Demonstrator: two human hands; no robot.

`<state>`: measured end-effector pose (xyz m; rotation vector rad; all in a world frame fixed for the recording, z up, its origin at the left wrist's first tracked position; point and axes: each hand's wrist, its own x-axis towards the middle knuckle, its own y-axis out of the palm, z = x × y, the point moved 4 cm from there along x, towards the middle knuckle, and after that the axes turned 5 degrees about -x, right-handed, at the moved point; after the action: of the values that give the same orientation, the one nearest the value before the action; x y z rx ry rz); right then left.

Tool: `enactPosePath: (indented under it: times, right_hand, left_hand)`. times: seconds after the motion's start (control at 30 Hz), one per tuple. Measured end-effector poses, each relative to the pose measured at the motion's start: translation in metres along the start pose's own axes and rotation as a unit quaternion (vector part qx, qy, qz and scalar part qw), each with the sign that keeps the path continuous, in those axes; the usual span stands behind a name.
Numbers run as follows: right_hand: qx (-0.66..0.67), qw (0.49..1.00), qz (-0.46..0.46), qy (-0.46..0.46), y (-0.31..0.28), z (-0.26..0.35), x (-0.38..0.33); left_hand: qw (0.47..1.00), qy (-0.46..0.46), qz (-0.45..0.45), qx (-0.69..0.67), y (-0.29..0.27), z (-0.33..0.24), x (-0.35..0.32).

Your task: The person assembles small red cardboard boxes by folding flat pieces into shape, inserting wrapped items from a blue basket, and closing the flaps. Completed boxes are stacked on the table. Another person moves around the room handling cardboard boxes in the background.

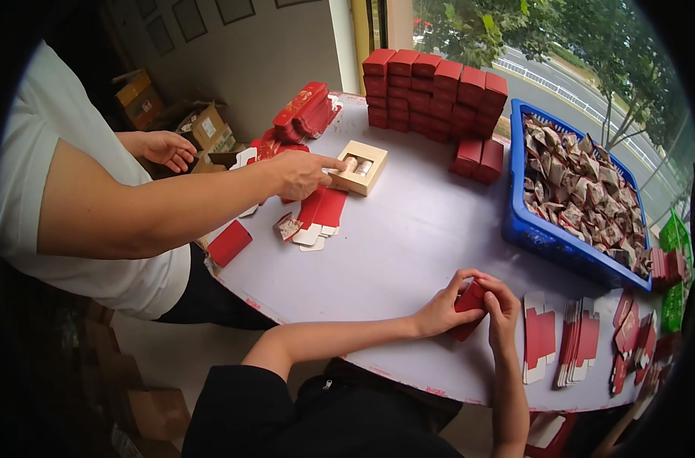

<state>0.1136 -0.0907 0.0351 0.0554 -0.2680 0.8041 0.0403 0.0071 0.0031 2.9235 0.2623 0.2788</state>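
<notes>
Between my hands, over the table's near edge, is a small red cardboard box (470,299). My left hand (448,307) is closed round its left side, the thumb across its face. The fingers of my right hand (502,309) press on its top and right side, meeting the left fingertips at the upper end. My fingers cover part of the box. Right of my right hand lie flat red-and-white carton blanks (540,336), with a stack of more folded blanks (580,340) beside them.
A blue plastic basket (519,221) full of small wrapped packets (584,183) stands at right. Stacked red boxes (431,95) line the window side. On the left, a co-worker's hand (302,174) touches a cream box (370,177). One packet (288,227) lies near red blanks (321,208).
</notes>
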Motion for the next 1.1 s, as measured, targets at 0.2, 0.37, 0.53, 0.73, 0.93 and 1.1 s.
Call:
enactPosePath:
  times: [0.2, 0.37, 0.53, 0.73, 0.93, 1.1]
  right_hand:
    - [0.004, 0.998, -0.042, 0.054, -0.005, 0.002, 0.0]
    - [0.0, 0.998, -0.049, 0.046, -0.005, 0.001, 0.002]
    - [-0.015, 1.0, -0.003, 0.019, -0.007, -0.002, 0.002]
    - [-0.069, 0.996, 0.051, -0.001, -0.01, 0.0, 0.003]
    - [-0.155, 0.983, 0.087, -0.042, -0.001, 0.014, 0.005]
    - [-0.179, 0.975, 0.11, -0.064, -0.003, 0.012, 0.004]
  left_hand:
    - [1.0, -0.015, 0.019, 0.004, 0.002, -0.004, 0.001]
    - [0.999, 0.008, 0.04, 0.005, -0.001, -0.006, 0.001]
    - [1.0, 0.012, 0.019, 0.002, 0.0, -0.001, -0.001]
    - [0.999, -0.016, 0.041, -0.016, -0.002, 0.0, 0.001]
    - [1.0, -0.009, 0.025, 0.012, -0.006, -0.005, 0.005]
    - [0.998, -0.025, 0.037, -0.042, -0.003, -0.006, 0.003]
